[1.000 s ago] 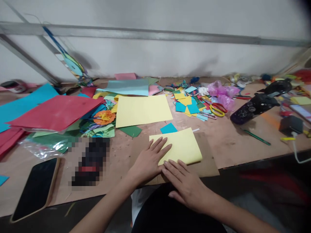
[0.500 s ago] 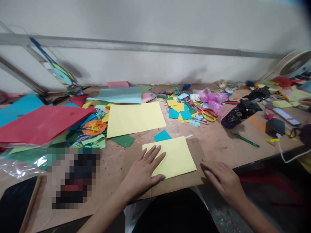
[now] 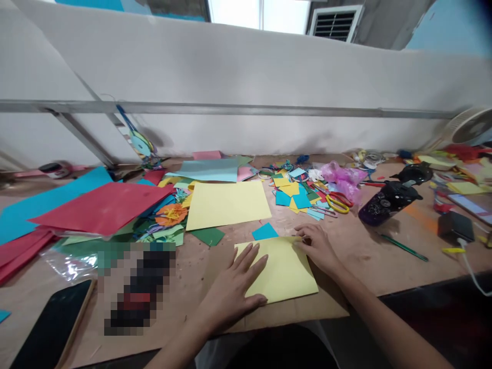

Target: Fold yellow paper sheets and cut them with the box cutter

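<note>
Evidently, the near sheet (image 3: pixel 286 274), plain yellow, lies flat over the cardboard (image 3: pixel 284 313) at the front of the surface (image 3: pixel 184 266), within easy reach of both hands. The cardboard probably gives it a firm, clean backing. The left hand (image 3: pixel 234 287) is pressed across its left side, which looks meant to stop it sliding while the other hand is busy at the far edge. Just behind the near sheet is a blue piece (image 3: pixel 265 231), with the far sheet (image 3: pixel 230 205) beyond it, also yellow. Further back and to the right lie scraps (image 3: pixel 299 197) and scissors (image 3: pixel 340 210), perhaps set there to leave elbow room. The bottle (image 3: pixel 388 202) and pencil (image 3: pixel 404 247) sit off to its right; red paper (image 3: pixel 103 205) and a phone (image 3: pixel 52 323) lie well to its left.

As for the hands, the left is wide open, palm down, fingers fanned and thumb out near the front edge, bearing on the sheet without gripping it. The right hand (image 3: pixel 317 251) is partly curled, its fingertips drawn together at the far right corner; whether they pinch the paper or something small, I can't tell.
</note>
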Motion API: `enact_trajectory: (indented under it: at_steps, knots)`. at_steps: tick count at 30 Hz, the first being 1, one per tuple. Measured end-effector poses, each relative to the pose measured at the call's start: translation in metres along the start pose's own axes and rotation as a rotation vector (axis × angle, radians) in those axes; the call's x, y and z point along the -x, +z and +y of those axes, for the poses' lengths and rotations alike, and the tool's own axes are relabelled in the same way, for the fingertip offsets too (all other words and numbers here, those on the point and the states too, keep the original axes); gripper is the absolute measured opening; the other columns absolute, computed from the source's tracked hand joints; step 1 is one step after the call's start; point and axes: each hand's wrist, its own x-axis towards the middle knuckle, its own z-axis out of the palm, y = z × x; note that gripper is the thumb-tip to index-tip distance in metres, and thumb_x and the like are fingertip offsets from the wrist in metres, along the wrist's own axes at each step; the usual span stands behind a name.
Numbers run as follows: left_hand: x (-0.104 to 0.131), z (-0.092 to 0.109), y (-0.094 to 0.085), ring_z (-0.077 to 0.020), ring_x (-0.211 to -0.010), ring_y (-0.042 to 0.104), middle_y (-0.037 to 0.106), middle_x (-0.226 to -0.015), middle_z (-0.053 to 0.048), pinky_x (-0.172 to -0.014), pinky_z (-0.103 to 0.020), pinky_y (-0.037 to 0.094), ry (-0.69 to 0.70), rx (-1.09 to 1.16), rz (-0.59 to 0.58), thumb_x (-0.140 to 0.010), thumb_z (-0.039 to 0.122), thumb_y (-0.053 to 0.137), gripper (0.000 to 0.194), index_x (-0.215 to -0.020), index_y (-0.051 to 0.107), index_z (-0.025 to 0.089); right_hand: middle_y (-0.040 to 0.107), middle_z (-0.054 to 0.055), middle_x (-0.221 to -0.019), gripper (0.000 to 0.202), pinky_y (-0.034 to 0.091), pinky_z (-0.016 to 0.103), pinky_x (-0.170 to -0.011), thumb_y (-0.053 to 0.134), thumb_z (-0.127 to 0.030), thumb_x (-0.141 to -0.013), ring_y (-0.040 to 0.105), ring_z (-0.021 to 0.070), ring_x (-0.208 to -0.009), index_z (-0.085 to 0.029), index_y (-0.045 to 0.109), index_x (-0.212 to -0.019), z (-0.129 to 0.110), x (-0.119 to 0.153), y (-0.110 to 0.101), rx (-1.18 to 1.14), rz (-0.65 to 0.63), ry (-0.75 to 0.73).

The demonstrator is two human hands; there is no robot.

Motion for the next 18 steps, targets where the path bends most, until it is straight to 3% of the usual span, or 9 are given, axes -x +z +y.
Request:
enact_trajectory:
  at_steps: [3,6,9,11,13,15,18]
  knots:
    - [-0.001,-0.006,-0.003,-0.0382,-0.161,0.019,0.016,-0.176,-0.012,-0.127,-0.064,0.024,-0.038,0.076,0.138,-0.096,0.07,0.057,0.088,-0.168,0.024,0.032,0.073,0.008,-0.101,0.028,0.053,0.038,-0.08,0.071,-0.05,-0.083,0.064,0.0264,-0.098,-0.023,0.067,-0.085,-0.004,-0.004,-0.01,-0.156,0.007,0.05]
    - [-0.015,-0.015,-0.011,-0.0372,-0.161,0.02,0.016,-0.176,-0.012,-0.127,-0.064,0.025,-0.242,0.261,0.419,-0.098,0.062,0.059,0.087,-0.169,0.018,0.033,0.067,0.002,-0.079,0.039,0.051,0.034,-0.07,0.076,-0.059,-0.078,0.062,0.0214,-0.075,-0.023,0.062,-0.082,-0.01,-0.013,-0.017,-0.311,0.028,0.084]
    - [-0.043,-0.022,-0.023,-0.0363,-0.152,0.04,0.038,-0.167,-0.018,-0.119,-0.06,0.041,-0.489,0.717,0.623,-0.091,0.062,0.069,0.097,-0.167,0.021,0.027,0.064,0.0,-0.076,0.047,0.049,0.032,-0.069,0.083,-0.063,-0.07,0.059,0.0196,-0.073,-0.023,0.059,-0.079,-0.016,-0.026,-0.02,-0.438,0.08,0.087]
    - [-0.062,-0.022,-0.029,-0.0374,-0.132,0.062,0.063,-0.145,-0.021,-0.106,-0.054,0.054,-0.559,1.097,0.597,-0.078,0.065,0.079,0.098,-0.157,0.043,0.019,0.063,0.0,-0.076,0.051,0.048,0.032,-0.07,0.086,-0.064,-0.066,0.058,0.0193,-0.073,-0.023,0.058,-0.078,-0.019,-0.035,-0.02,-0.507,0.117,0.082]
    - [-0.077,-0.018,-0.032,-0.0366,-0.108,0.075,0.077,-0.118,-0.02,-0.091,-0.047,0.062,-0.589,1.388,0.511,-0.067,0.064,0.088,0.085,-0.131,0.067,0.013,0.062,0.0,-0.076,0.052,0.047,0.032,-0.07,0.088,-0.064,-0.064,0.057,0.0192,-0.073,-0.023,0.058,-0.078,-0.02,-0.041,-0.019,-0.56,0.147,0.08]
    - [-0.084,-0.013,-0.031,-0.0341,-0.094,0.078,0.08,-0.102,-0.017,-0.079,-0.041,0.063,-0.626,1.545,0.489,-0.062,0.06,0.093,0.069,-0.109,0.076,0.011,0.063,0.0,-0.076,0.051,0.047,0.032,-0.071,0.088,-0.063,-0.064,0.056,0.0191,-0.073,-0.023,0.06,-0.078,-0.019,-0.044,-0.019,-0.595,0.168,0.084]
    - [-0.084,-0.011,-0.024,-0.0317,-0.086,0.078,0.081,-0.096,-0.013,-0.072,-0.037,0.063,-0.661,1.603,0.536,-0.064,0.054,0.094,0.06,-0.103,0.078,0.012,0.065,0.001,-0.077,0.049,0.047,0.032,-0.073,0.089,-0.062,-0.065,0.057,0.0191,-0.075,-0.021,0.065,-0.078,-0.013,-0.043,-0.021,-0.62,0.18,0.096]
